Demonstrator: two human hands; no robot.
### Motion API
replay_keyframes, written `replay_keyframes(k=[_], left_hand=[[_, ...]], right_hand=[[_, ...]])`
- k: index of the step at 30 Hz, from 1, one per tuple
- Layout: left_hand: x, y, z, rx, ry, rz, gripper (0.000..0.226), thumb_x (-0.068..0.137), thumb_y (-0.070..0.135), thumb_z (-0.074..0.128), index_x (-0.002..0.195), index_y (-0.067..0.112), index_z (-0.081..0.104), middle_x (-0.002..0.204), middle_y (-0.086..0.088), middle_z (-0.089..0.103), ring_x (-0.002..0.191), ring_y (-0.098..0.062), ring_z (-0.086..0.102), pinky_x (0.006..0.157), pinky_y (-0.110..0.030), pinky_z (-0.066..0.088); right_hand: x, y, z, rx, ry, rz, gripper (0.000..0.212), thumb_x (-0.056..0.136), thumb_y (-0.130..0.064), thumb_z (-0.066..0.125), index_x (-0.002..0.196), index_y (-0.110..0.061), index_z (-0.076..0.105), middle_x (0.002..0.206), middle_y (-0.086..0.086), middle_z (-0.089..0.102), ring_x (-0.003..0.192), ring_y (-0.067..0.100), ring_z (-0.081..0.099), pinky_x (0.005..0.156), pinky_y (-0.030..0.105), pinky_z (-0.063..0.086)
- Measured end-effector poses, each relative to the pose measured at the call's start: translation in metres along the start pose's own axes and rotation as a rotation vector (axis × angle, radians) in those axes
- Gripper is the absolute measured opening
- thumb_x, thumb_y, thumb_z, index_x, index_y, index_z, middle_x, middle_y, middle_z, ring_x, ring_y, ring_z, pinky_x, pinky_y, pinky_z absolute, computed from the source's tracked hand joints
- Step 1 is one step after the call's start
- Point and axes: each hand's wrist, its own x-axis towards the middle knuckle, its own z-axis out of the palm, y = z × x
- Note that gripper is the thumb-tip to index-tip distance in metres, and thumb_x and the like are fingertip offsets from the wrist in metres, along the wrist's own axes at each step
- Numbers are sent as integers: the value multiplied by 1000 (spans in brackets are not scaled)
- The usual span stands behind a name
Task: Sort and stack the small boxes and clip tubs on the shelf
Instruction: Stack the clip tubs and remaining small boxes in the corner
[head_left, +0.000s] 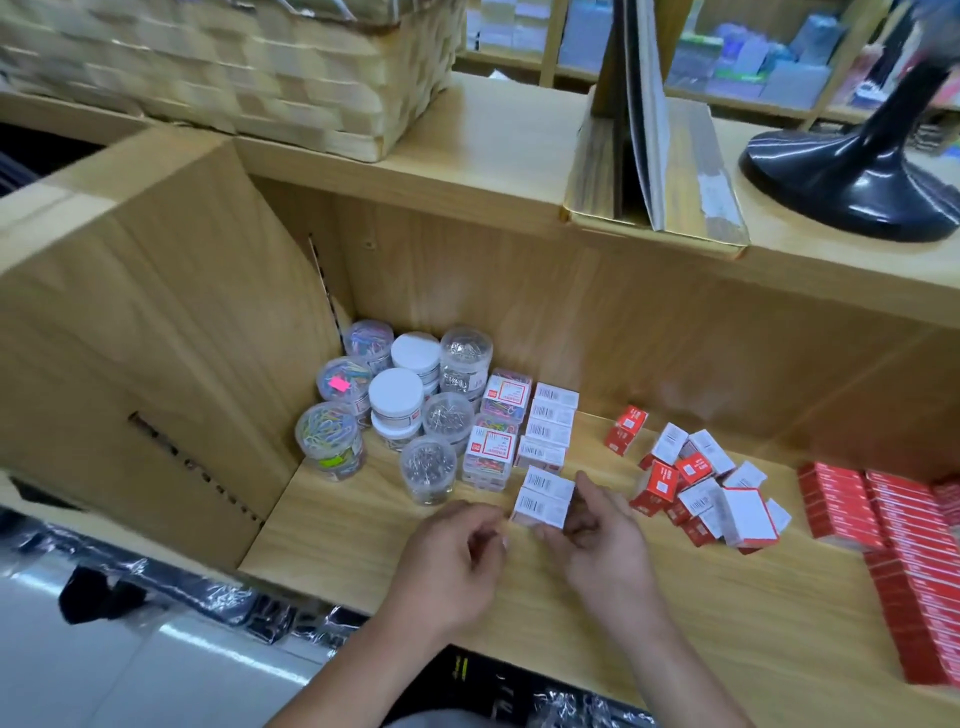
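on the wooden shelf (363, 540), near its front edge, the right hand (605, 538) pinches the near end of two white barcode boxes (543, 499) that sit in line with the row of white boxes (550, 426) behind. the left hand (452, 551) hovers loosely curled just beside them, grasping nothing. clip tubs (395, 405) cluster at the left; a jumble of red and white boxes (701, 493) lies to the right. to do this well, the person should probably square the pair with both hands, slide it flush against the row, then draw from the jumble.
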Motion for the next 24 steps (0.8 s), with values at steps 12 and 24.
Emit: replay_keyframes(k=[12, 24], left_hand=[[-5, 12, -3, 178, -1, 108, 43, 86, 31, 64, 128, 39, 57, 85, 13, 52, 74, -2, 55, 70, -25, 49], [-6, 15, -6, 276, -51, 148, 53, 85, 36, 63, 136, 40, 51, 91, 14, 53, 84, -10, 59, 68, -32, 53]], right_hand=[[2, 0, 14, -111, -2, -81, 55, 83, -14, 80, 127, -37, 58, 96, 1, 47, 76, 7, 57, 73, 4, 43], [6, -3, 6, -184, -73, -156, 47, 86, -15, 77, 125, -35, 61, 90, 1, 46, 74, 3, 55, 69, 5, 42]])
